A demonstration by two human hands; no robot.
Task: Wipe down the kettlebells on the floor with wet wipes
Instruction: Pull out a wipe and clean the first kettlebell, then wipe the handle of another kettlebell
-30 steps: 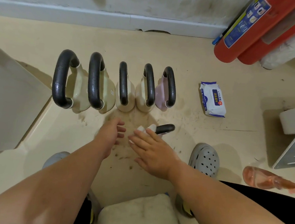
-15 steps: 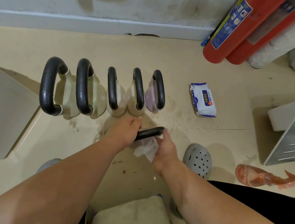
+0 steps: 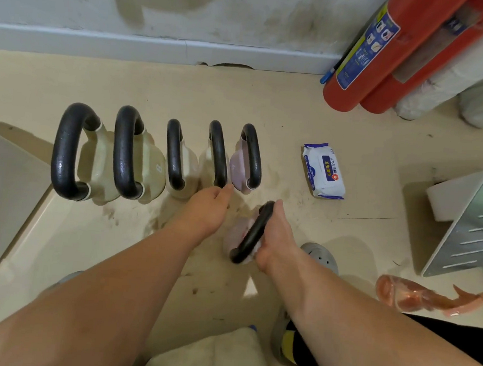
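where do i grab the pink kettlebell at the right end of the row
By the top of its black handle, from above and the right: the loop stands upright over the pink kettlebell, and a cream kettlebell crowds its left.

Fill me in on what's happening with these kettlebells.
A person crouching over the floor is cleaning kettlebells. Their right hand grips the black handle of a small pink kettlebell pulled out in front of the row, with what looks like a wet wipe pressed against the handle. The left hand holds nothing and sits close to the row of five kettlebells; whether it touches one is unclear. The wipes pack lies on the floor to the right of the row.
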